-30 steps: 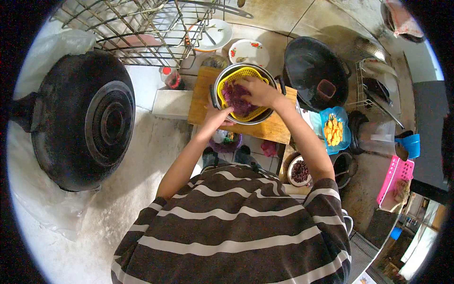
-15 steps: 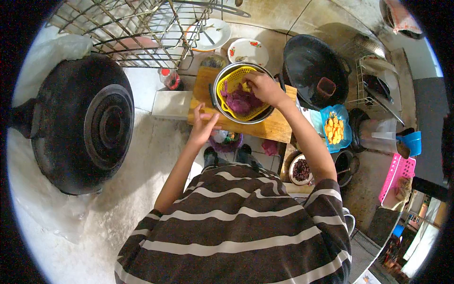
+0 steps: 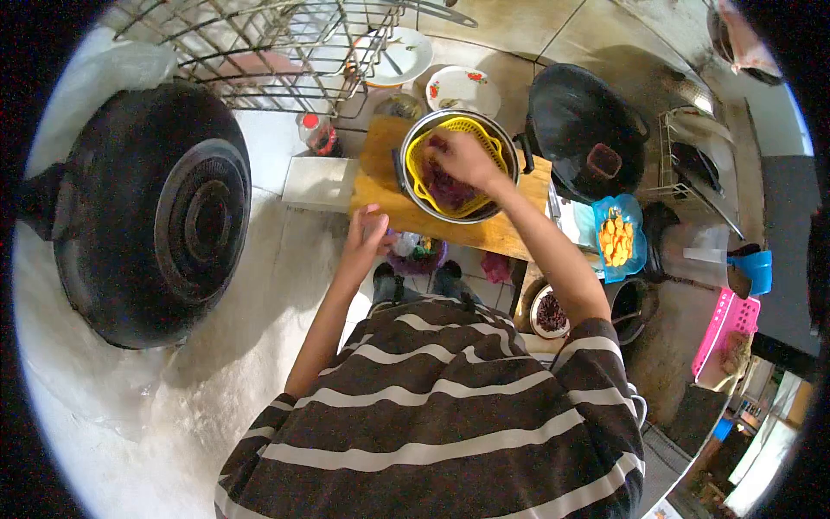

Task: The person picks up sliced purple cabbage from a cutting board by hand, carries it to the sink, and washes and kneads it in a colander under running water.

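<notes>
On a wooden board [image 3: 380,195] stands a metal pot [image 3: 409,192] with dark handles. Inside it sits a yellow plastic strainer basket [image 3: 491,149] with dark purple vegetable pieces [image 3: 448,192], whose exact kind I cannot make out. My right hand [image 3: 462,162] reaches into the basket from the right, its fingers curled among the purple pieces, some showing at the fingertips. My left hand [image 3: 365,244] hangs by the near left edge of the board, holding nothing, fingers loosely bent and apart.
A large black wok [image 3: 571,121] stands to the right, near a blue tray [image 3: 635,259] of orange slices. White plates [image 3: 462,86] lie behind the pot. A wire rack [image 3: 277,52], a red-capped bottle [image 3: 316,134] and a big black pan [image 3: 130,242] are on the left.
My right hand has moved left inside the basket, over the purple pieces. My left hand has dropped slightly, its fingers more bent. The whole view has shifted a little.
</notes>
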The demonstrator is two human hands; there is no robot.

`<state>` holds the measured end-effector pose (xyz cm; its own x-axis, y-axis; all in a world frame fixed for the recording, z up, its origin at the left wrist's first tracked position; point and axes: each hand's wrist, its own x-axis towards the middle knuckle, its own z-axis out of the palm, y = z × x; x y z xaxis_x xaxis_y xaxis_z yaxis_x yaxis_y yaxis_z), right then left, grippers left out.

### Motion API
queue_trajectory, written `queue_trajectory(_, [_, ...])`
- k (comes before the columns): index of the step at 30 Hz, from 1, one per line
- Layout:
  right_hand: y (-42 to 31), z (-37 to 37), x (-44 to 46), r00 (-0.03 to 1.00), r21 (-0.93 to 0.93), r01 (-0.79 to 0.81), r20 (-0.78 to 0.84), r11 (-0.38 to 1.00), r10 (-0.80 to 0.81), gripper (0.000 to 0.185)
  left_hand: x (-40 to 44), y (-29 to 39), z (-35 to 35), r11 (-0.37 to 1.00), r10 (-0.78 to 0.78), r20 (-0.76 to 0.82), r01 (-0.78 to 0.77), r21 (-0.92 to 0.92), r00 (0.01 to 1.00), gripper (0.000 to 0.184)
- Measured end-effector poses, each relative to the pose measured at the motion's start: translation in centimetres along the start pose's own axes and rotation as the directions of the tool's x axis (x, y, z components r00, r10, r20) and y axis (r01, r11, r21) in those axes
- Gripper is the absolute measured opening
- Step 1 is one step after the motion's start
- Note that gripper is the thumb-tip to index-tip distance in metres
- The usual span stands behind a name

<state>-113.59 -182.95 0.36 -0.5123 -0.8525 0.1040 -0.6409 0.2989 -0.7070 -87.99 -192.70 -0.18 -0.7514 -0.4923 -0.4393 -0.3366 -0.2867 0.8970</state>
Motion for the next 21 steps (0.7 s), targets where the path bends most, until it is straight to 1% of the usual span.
queue_trajectory(1, [-0.2,-1.3,0.1,0.998,-0.002,0.048,-0.029,0.999,-0.048,0.027,-0.1,-0.2,-0.1,1.000,0.001,0.000,-0.001,-0.014,1.000,0.046])
queue_trajectory(3, [-2.0,-4.7,-0.6,1.000,-0.092,0.012,0.016,0.996,-0.011,0.024,-0.2,-0.6,-0.4,0.999,0.008,0.007,-0.007,-0.042,1.000,0.043])
queue_trajectory(4, [-2.3,-5.7,-0.9,0.995,-0.091,-0.055,0.075,0.994,0.062,0.024,-0.1,-1.1,-0.6,0.999,-0.002,0.012,0.002,-0.032,1.000,0.042])
queue_trajectory(7, [-1.2,-6.3,-2.0,0.968,-0.096,-0.038,0.243,0.995,0.061,0.026,0.0,-1.9,-1.0,0.999,-0.024,0.042,0.025,-0.020,0.999,0.040])
queue_trajectory(8, [0.1,-5.5,-2.2,0.956,-0.176,0.017,0.290,0.984,0.036,0.039,-0.1,-1.9,-1.0,0.999,-0.033,0.056,0.034,-0.031,0.998,0.039])
queue_trajectory(11, [-0.6,-3.4,-3.4,0.888,-0.458,-0.034,0.394,0.889,0.237,0.041,0.1,-1.8,-0.8,0.999,-0.039,0.069,0.041,-0.030,0.997,0.039])
queue_trajectory(12, [-0.3,-2.1,-4.5,0.917,-0.483,-0.021,0.339,0.875,0.209,0.049,0.1,-1.8,-0.8,0.999,-0.040,0.069,0.042,-0.024,0.997,0.039])
queue_trajectory(15, [-0.7,0.8,-5.2,0.954,-0.667,-0.011,0.217,0.745,0.208,0.053,0.6,-1.6,-0.6,0.999,-0.021,0.090,0.023,-0.025,0.996,0.039])
queue_trajectory(16, [-0.7,1.5,-5.0,0.969,-0.691,-0.018,0.166,0.723,0.182,0.054,0.8,-1.6,-0.6,0.999,-0.027,0.092,0.029,-0.022,0.995,0.039])
queue_trajectory(19, [-1.1,-0.3,-3.8,0.930,-0.549,-0.114,0.235,0.828,0.283,0.044,0.9,-1.5,-0.7,0.999,-0.037,0.091,0.038,-0.014,0.995,0.039])
queue_trajectory(21, [-0.6,-2.2,-3.3,0.962,-0.374,-0.107,0.197,0.921,0.191,0.033,0.8,-1.4,-0.8,0.999,-0.037,0.088,0.038,-0.008,0.995,0.039])
